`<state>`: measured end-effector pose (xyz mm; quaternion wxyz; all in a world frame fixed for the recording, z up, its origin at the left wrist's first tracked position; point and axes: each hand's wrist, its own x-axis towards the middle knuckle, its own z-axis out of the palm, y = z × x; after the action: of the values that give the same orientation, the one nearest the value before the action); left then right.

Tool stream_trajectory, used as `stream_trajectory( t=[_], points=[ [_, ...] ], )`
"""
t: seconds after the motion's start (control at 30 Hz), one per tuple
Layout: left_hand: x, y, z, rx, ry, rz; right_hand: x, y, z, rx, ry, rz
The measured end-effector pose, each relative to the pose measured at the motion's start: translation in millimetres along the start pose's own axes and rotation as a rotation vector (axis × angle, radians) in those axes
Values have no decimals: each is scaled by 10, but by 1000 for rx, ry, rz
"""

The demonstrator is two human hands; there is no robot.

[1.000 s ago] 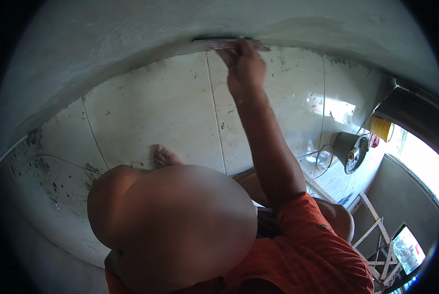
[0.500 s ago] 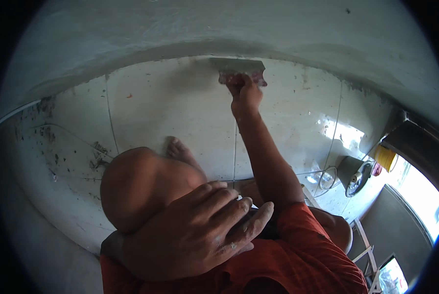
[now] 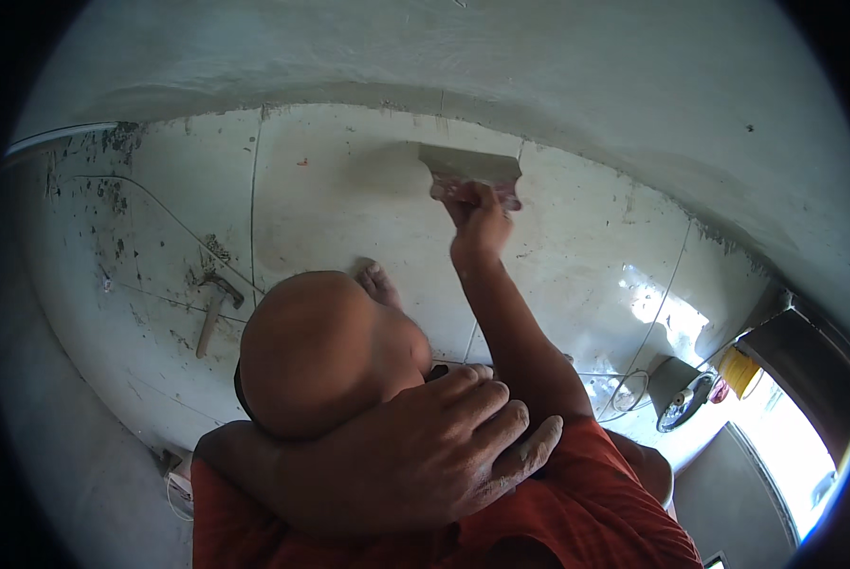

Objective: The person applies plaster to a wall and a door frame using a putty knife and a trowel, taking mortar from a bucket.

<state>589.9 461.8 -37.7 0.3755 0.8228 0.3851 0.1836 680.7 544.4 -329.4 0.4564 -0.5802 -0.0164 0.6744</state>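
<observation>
My right hand (image 3: 482,223) grips a wide putty knife (image 3: 470,161) with a grey blade and reddish handle. It is out over the pale tiles just short of the grey plastered wall (image 3: 444,57); whether the blade touches a tile is unclear. Close to the camera, my left hand (image 3: 453,446) rests by my bent knee (image 3: 320,351) and red shirt, fingers curved and a little apart, nothing visible in them. Pale residue coats its fingertips. My bare foot (image 3: 377,284) is on the tiles beyond the knee.
A hammer (image 3: 214,313) lies on the tiled floor (image 3: 330,190) at left, near a thin cable. At right stand a grey bucket (image 3: 676,384) and a yellow container (image 3: 740,365), beside a coiled hose or cord and a bright opening (image 3: 785,446). Dark smudges mark the left tiles.
The putty knife has come away from the wall's base toward me, over the tiles. My left hand became distinct after being a blur. The view shifted, bringing the hammer into sight.
</observation>
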Motion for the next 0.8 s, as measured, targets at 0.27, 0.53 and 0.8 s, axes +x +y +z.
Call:
stream_trajectory(
  t=[0.27,0.53,0.8],
  points=[
    [-72,-70,-78,-4,-12,43,171,-270,747,109,-198,-30],
    [-1205,-1349,-451,-897,1271,98,-197,-270,-217,-2,-311,-132],
    [-988,-3635,593,-1592,1691,-365,-311,-234,-224,-315,-151,-216]
  ],
)
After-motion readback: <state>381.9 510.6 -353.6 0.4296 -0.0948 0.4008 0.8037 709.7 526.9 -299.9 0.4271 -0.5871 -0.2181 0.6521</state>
